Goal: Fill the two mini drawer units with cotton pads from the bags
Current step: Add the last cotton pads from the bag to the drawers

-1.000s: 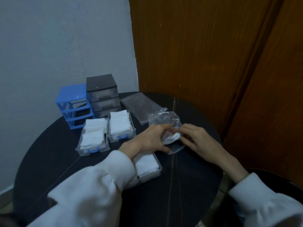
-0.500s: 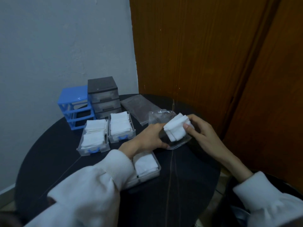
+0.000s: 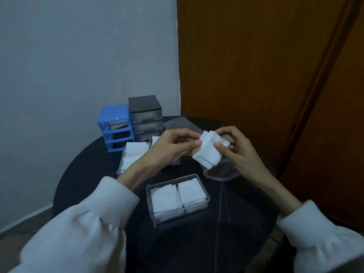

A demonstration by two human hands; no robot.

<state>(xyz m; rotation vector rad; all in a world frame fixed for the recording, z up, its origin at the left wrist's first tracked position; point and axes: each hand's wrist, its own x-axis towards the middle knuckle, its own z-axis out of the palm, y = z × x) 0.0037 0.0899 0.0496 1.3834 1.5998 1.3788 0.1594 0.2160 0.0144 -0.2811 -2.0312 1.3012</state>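
Observation:
A stack of white cotton pads (image 3: pixel 208 152) hangs above the round black table (image 3: pixel 246 209). My left hand (image 3: pixel 173 146) pinches its left edge and my right hand (image 3: pixel 234 146) grips its right side. Below lies a crumpled clear bag (image 3: pixel 222 172). A clear drawer (image 3: pixel 177 196) holding two piles of pads sits in front of me. Another filled drawer (image 3: pixel 134 154) lies behind my left wrist, and a further one is mostly hidden by my left hand. The blue drawer frame (image 3: pixel 115 130) stands without its drawers beside the grey drawer unit (image 3: pixel 145 117).
A flat grey bag (image 3: pixel 177 123) lies behind my hands by the grey unit. A brown wooden door (image 3: pixel 266 66) rises right behind the table, and a pale wall (image 3: pixel 78 56) on the left. The table's front edge curves close to my sleeves.
The pads came out of the clear bag and rose above the table. My left hand let go of the bag and took the stack's left edge. The camera moved closer.

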